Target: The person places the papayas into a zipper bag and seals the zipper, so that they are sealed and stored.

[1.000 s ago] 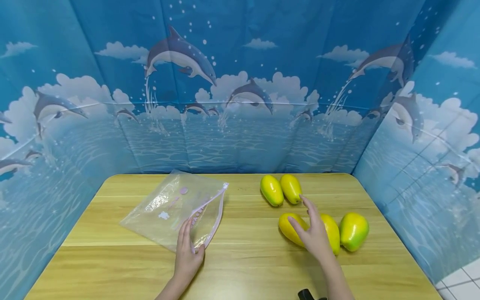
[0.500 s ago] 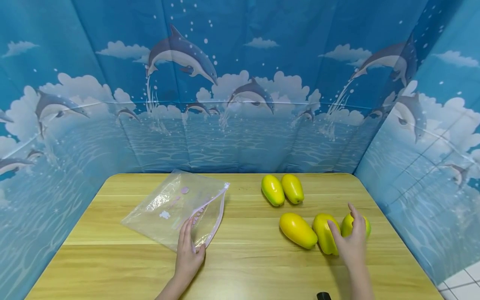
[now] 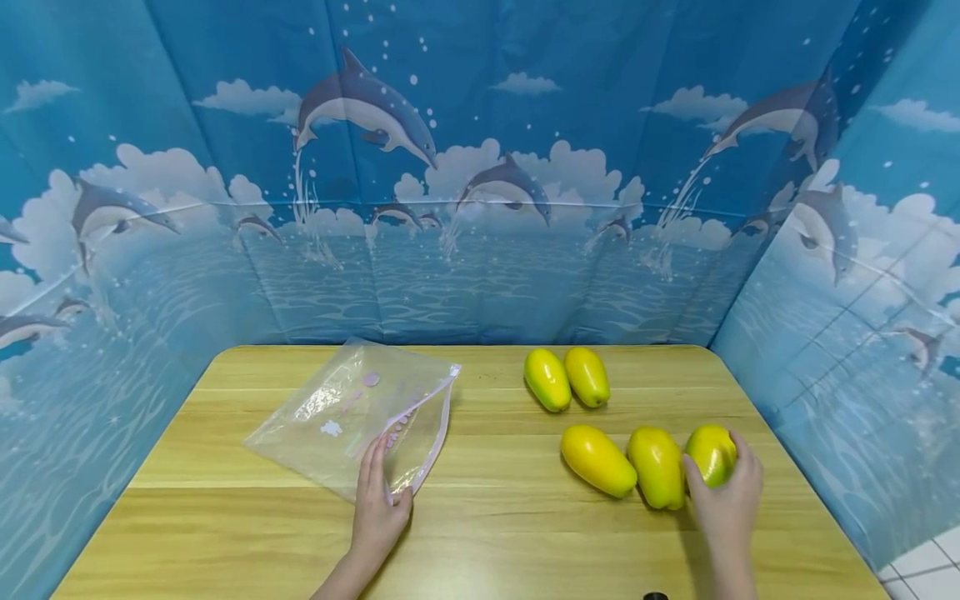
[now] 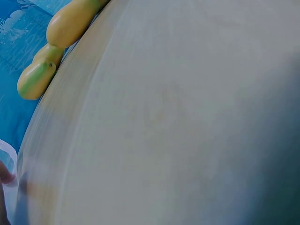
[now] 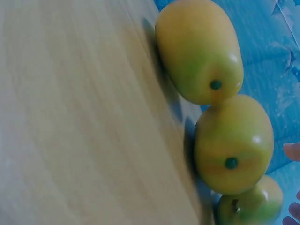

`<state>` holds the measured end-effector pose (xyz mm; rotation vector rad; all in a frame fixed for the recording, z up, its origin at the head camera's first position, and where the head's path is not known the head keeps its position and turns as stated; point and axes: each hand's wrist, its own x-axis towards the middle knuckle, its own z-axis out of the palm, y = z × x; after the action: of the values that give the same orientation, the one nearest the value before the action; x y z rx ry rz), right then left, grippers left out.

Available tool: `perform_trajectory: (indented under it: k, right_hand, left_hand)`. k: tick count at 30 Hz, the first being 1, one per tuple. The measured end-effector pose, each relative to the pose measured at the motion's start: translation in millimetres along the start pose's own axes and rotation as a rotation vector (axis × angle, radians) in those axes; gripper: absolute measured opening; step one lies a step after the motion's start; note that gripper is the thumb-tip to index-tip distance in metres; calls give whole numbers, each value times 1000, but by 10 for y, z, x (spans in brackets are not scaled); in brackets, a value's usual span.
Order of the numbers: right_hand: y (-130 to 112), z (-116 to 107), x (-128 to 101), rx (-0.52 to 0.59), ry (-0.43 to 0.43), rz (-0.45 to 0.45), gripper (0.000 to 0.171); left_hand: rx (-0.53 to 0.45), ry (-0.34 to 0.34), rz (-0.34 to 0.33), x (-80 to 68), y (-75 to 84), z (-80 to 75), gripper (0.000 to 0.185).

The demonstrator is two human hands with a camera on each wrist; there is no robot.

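Note:
A clear zip bag [image 3: 315,442] with pink print and a pink zip edge lies flat on the left of the table. My left hand [image 3: 378,512] rests on its near corner, fingers straight and thumb by the zip edge. At the right, my right hand [image 3: 727,496] is around the rightmost yellow-green mango [image 3: 708,450], thumb on its left side and fingers on its right. The right wrist view shows fingertips [image 5: 292,151] apart from that mango [image 5: 251,204]. Beside it sit another mango [image 3: 656,467] and a yellower mango [image 3: 597,461].
Farther back, two more mangoes, a greener one [image 3: 547,380] and a yellow one [image 3: 587,377], lie side by side. The wooden table [image 3: 487,533] meets a blue dolphin-print curtain [image 3: 480,275] behind. A small black object [image 3: 655,596] shows at the bottom edge.
My right hand has moved right, from over the yellower mango past the middle one, and come down around the rightmost mango. The left hand and the bag stay in place.

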<state>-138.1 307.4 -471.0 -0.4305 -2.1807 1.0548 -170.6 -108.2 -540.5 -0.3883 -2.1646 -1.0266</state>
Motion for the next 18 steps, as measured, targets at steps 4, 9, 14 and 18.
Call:
perform_trajectory:
  k: [4,9,14,18]
  right_hand:
    - [53,-3,-9,-15,-7,20,71]
    - [106,-6,-26,-53,-31,82,70]
    - [168,-15,-34,-75,-43,157,70]
    - [229,-33,-35,-74,-29,131,70]
  left_hand:
    - [3,4,12,2,-3,-3,101]
    - [-1,-1,22,4,-7,-3,102]
    - [-3,-12,7,8,-1,-10,102]
    - [2,-9,14,11,1,-13,101]
